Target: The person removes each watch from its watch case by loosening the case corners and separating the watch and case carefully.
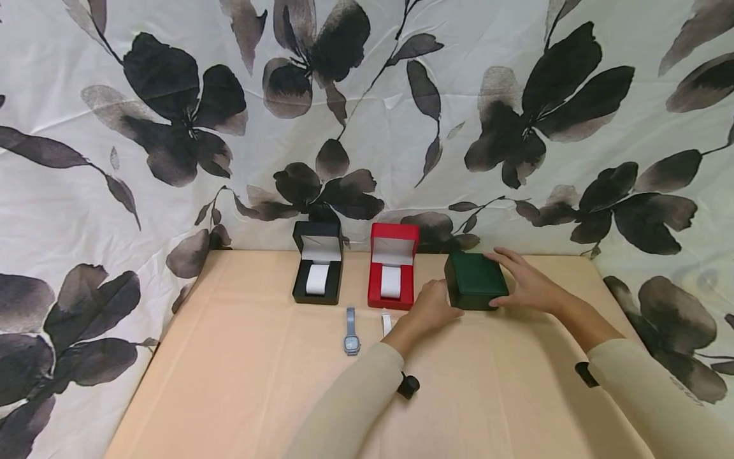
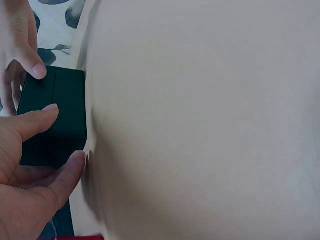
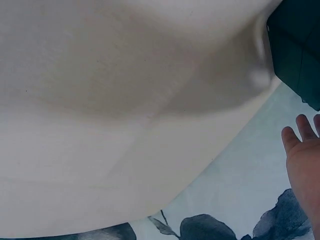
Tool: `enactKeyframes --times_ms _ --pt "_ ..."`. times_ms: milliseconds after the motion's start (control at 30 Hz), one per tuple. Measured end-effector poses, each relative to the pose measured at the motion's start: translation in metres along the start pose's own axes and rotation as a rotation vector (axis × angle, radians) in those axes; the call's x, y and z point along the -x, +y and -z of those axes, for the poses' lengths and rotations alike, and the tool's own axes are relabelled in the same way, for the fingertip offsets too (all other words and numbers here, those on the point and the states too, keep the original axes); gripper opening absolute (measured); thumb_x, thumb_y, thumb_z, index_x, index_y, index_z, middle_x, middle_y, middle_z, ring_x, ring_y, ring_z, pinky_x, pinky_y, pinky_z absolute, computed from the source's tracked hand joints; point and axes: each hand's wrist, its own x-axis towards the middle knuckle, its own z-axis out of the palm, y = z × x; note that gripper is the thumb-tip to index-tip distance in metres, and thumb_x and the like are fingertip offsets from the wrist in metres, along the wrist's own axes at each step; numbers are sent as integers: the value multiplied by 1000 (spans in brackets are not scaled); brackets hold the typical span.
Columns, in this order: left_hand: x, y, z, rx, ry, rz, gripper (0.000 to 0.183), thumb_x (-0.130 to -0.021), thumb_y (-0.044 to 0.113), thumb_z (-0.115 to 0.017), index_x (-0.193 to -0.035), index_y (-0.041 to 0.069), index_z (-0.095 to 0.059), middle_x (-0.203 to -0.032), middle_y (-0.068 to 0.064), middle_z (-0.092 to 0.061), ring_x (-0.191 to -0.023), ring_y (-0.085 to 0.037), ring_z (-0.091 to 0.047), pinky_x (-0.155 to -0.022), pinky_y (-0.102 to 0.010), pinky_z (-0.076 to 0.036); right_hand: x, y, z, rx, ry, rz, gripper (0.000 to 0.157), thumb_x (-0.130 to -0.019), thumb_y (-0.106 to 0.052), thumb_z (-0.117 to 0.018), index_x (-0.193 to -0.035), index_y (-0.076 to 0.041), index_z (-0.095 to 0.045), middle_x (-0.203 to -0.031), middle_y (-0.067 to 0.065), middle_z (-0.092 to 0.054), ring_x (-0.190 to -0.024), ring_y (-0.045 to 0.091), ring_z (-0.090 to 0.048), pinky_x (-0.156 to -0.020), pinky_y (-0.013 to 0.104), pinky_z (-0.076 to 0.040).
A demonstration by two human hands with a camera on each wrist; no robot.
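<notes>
The left hand (image 1: 431, 305) and right hand (image 1: 526, 282) grip the closed green box (image 1: 477, 274), one from each side. It sits between them, so neither hand looks nearer. The red box (image 1: 390, 304) is just left of the left hand.

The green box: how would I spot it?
Find the peach table, then its far side, by the floral cloth. There, the green box sits between left hand and right hand, right of the red box and black box. It alone is closed; they stand open.

Bare hands (image 1: 431, 306), long beige sleeves (image 1: 350, 401), black devices (image 1: 409, 386) at cuffs (image 1: 393, 354), faint grey marking (image 1: 686, 390) on right sleeve (image 1: 642, 376)
</notes>
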Motion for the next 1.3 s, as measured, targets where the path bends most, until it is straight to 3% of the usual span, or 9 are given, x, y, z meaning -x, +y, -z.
enactKeyframes --times_ms 200,633,1300 --pt "-4 1 -11 5 23 73 56 -80 30 -90 -123 2 -67 -108 -5 -66 -100 -16 -62 -86 -26 -57 1 3 -6 -40 -17 14 113 -64 -30 -100 -154 -2 -38 -159 33 -28 -143 56 -32 -107 76 -35" --pt "-8 -4 -24 -32 107 101 48 -81 26 -89 -118 1 -72 -106 -7 -64 -101 -19 -64 -86 -27 -58 0 8 -15 -90 -23 -18 110 -65 -19 -100 -153 2 -36 -160 33 -28 -145 56 -31 -112 75 -30" --pt "-7 -2 -14 8 103 68 33 -83 18 -88 -109 3 -76 -105 -7 -70 -95 -17 -67 -85 -26 -58 7 2 -12 -25 55 -27 104 -65 -32 -99 -149 0 -45 -154 28 -39 -141 50 -39 -108 73 -37"
